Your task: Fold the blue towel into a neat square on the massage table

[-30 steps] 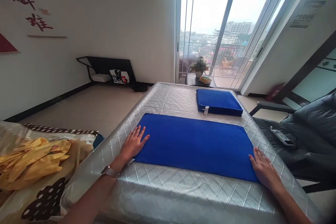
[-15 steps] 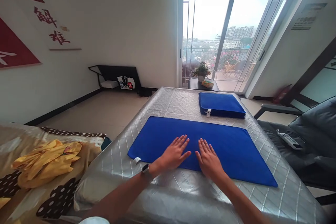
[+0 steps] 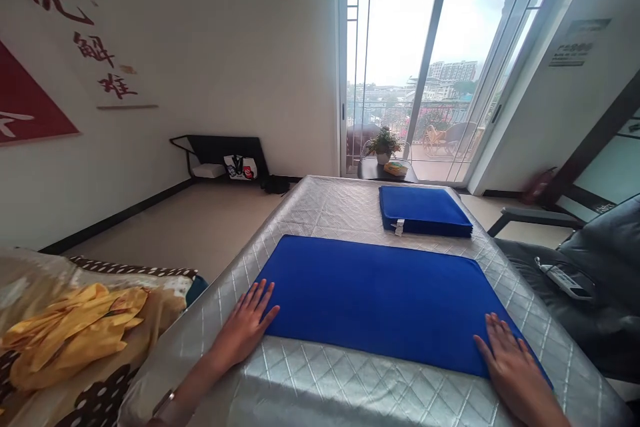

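- We are laying our left hand [image 3: 245,330] flat, palm down, at the near left corner of the blue cloth [image 3: 380,297]. Its fingers are spread apart and gripping nothing, with the fingertips resting on the cloth's edge and the heel on the bare cover beside it.
- We are laying our right hand [image 3: 510,367] flat at the blue cloth's near right corner. Its fingers are likewise open and straight, closed on nothing, and lying on the fabric.
- The blue cloth is lying spread out as one flat sheet between our two hands, on the silver quilted cover [image 3: 325,380] that is showing all around it.
- Beyond the blue cloth's far right edge, and apart from it, a folded stack [image 3: 423,210] of the same blue fabric is sitting on the cover, with a white tag showing at its near side.
- Left of the blue cloth, off the cover, a yellow fabric [image 3: 75,333] is lying crumpled on a spotted cushion [image 3: 100,393].
- Right of the blue cloth a dark chair [image 3: 600,260] is standing, with a remote [image 3: 563,277] lying on it.
- Far beyond the blue cloth, a potted plant [image 3: 384,145] is standing before the glass doors [image 3: 400,67].
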A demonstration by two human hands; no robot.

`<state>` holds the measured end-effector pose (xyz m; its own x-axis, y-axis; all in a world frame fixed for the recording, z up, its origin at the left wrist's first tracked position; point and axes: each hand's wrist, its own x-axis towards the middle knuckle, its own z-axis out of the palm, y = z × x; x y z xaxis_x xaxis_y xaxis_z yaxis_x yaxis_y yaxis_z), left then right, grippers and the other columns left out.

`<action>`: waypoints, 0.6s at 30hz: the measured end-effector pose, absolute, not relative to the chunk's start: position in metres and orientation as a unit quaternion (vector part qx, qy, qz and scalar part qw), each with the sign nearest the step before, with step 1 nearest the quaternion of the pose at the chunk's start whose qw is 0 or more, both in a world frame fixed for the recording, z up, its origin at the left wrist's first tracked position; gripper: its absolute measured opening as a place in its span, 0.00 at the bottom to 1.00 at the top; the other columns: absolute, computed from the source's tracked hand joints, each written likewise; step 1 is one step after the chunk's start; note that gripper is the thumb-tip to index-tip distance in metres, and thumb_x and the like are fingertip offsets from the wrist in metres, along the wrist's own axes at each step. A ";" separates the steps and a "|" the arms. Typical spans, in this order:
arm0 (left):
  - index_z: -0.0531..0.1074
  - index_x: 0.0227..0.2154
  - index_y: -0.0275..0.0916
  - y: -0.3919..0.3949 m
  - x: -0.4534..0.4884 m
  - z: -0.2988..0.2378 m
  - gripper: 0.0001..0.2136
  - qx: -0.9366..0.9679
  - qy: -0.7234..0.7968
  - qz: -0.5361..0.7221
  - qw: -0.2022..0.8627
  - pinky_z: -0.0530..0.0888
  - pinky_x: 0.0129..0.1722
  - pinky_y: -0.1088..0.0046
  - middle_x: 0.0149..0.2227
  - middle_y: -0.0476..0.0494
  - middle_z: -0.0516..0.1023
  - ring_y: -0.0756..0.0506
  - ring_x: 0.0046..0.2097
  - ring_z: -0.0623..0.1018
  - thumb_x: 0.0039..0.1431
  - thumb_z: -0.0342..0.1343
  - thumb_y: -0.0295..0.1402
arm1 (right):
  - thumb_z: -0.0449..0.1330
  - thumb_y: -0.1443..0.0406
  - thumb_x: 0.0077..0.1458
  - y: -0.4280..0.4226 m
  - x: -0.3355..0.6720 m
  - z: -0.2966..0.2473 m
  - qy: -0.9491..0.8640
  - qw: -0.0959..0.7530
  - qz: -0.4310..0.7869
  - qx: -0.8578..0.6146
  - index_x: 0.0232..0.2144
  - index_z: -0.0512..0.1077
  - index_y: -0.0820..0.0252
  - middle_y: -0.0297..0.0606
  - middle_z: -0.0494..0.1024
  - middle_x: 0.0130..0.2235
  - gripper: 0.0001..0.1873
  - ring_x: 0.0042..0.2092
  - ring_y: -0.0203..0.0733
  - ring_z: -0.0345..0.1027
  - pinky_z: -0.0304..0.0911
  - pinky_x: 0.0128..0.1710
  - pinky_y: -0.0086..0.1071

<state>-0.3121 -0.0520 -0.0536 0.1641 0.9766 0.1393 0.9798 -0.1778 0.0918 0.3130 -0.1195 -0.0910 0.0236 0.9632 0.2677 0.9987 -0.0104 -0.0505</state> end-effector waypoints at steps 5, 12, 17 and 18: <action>0.40 0.71 0.42 -0.057 -0.338 -0.069 0.33 -0.742 -0.663 -0.095 0.002 0.54 0.68 0.49 0.73 0.40 0.42 0.38 0.72 0.48 0.70 0.36 0.52 | 0.38 0.51 0.61 -0.137 0.379 -0.113 -0.704 0.126 -0.088 -0.694 0.54 0.75 0.60 0.49 0.65 0.65 0.35 0.68 0.56 0.52 0.56 0.63 0.57; 0.49 0.70 0.38 -0.022 -0.307 -0.036 0.36 -0.737 -0.671 -0.087 -0.009 0.55 0.67 0.49 0.72 0.36 0.48 0.36 0.71 0.51 0.68 0.37 0.57 | 0.38 0.53 0.63 -0.088 0.323 -0.068 -0.676 0.138 -0.062 -0.722 0.59 0.70 0.63 0.48 0.68 0.63 0.35 0.66 0.54 0.57 0.59 0.62 0.54; 0.59 0.67 0.37 0.042 -0.163 0.013 0.32 -0.872 -0.472 -0.130 -0.029 0.57 0.68 0.59 0.69 0.37 0.58 0.41 0.70 0.57 0.71 0.33 0.52 | 0.34 0.56 0.68 -0.007 0.170 0.013 -0.745 0.095 0.003 -0.660 0.68 0.57 0.67 0.43 0.54 0.70 0.34 0.71 0.44 0.43 0.42 0.69 0.43; 0.61 0.66 0.36 0.055 -0.132 0.015 0.31 -0.881 -0.452 -0.134 -0.035 0.57 0.67 0.60 0.68 0.35 0.60 0.41 0.69 0.59 0.72 0.32 0.51 | 0.35 0.57 0.68 0.009 0.144 0.021 -0.747 0.087 0.019 -0.659 0.68 0.55 0.69 0.43 0.54 0.70 0.33 0.71 0.43 0.42 0.40 0.70 0.42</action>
<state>-0.1321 0.0547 0.0152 0.5547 0.8066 0.2043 0.7878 -0.5881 0.1831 0.1439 0.0094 0.0213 -0.1177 0.9875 0.1046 0.9810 0.1320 -0.1425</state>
